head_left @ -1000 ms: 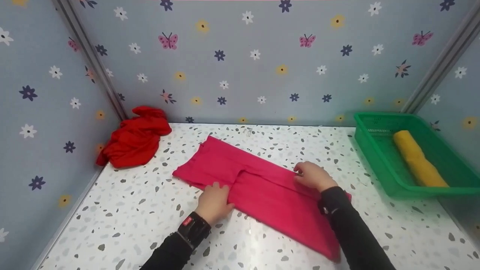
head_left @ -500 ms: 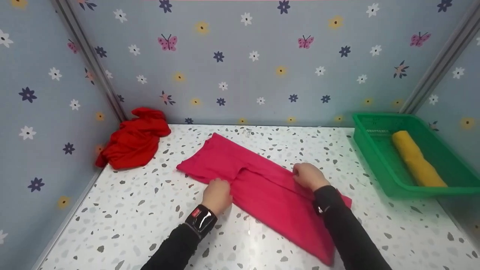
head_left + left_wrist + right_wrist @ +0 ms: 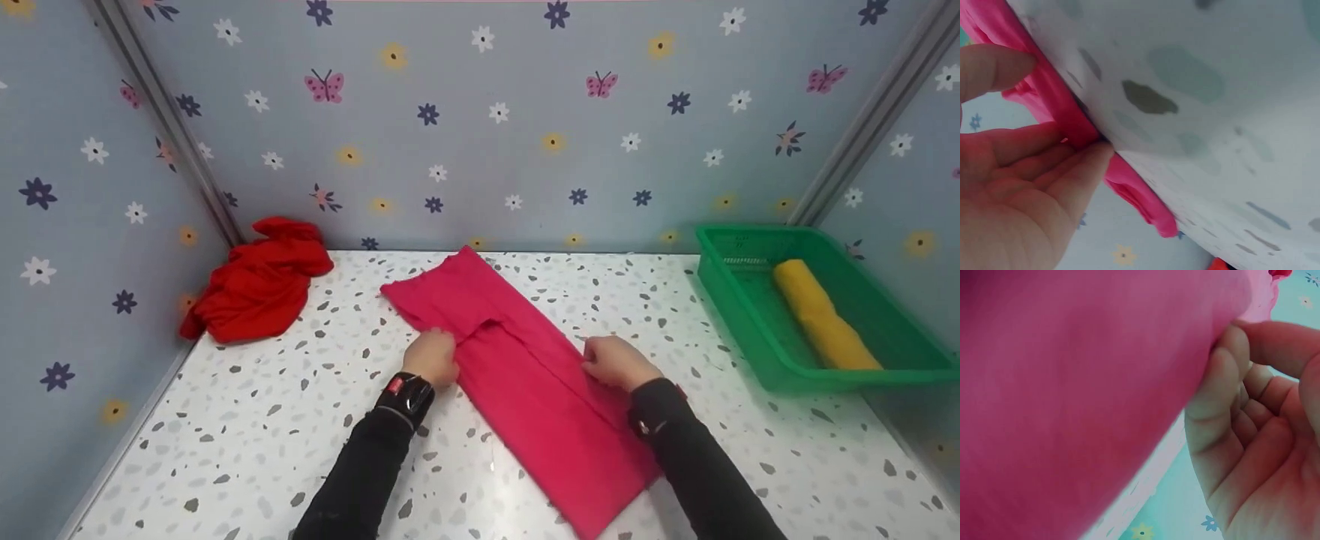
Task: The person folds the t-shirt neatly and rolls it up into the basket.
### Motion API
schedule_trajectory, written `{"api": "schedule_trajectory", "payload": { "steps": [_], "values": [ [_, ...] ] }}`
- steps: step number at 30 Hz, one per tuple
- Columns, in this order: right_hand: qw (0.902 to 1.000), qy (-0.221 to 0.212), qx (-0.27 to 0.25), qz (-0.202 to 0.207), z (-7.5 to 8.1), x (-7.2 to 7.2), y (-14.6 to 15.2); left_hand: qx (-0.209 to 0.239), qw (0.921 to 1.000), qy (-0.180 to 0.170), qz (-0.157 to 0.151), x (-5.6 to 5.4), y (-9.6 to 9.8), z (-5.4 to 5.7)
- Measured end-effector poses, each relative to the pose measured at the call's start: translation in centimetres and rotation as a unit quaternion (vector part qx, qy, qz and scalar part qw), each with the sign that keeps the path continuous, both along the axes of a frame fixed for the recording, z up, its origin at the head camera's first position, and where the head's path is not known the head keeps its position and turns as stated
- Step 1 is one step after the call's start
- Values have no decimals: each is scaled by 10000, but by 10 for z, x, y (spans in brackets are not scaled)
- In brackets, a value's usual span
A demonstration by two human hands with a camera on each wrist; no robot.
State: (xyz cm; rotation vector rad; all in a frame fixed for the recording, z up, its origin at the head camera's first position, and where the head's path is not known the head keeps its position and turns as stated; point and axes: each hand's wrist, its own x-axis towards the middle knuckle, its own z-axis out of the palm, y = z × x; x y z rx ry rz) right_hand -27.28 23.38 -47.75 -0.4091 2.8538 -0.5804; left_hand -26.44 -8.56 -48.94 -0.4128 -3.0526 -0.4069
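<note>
The left hand [image 3: 433,357] and right hand [image 3: 619,362] pinch opposite long edges of the pink garment [image 3: 536,397] between them, apparently folded lengthwise, not yet rolled; right of the grip, the yellow roll [image 3: 826,316] looks finished inside the green basket [image 3: 737,322]; left, the crumpled red cloth [image 3: 259,291] seems undone

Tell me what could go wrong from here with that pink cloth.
The left hand and right hand hold the pink cloth at opposite sides, so its unheld near end might sag or unfold if lifted.
The raised fold by the left hand could shift or bunch as the cloth moves.
The far corner appears close to the patterned back wall, so pushing further might crumple it.
</note>
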Motion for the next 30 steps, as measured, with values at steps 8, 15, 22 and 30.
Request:
{"api": "schedule_trajectory", "payload": {
  "steps": [8, 15, 22, 30],
  "values": [
    [9984, -367, -212, 376, 2, 9, -2, -25, 9993, -357, 104, -11, 0, -3],
    [9972, -558, -338, 370, 4, 10, -2, 81, 9988, -452, 175, -7, 3, -3],
    [9996, -168, -161, 130, 10, 0, -4, 183, 9996, -190, -86, 21, 11, 3],
    [9994, 8, -314, 109, 8, -17, -19, -42, 9970, 139, -762, 69, 27, 6]
  ]
}}
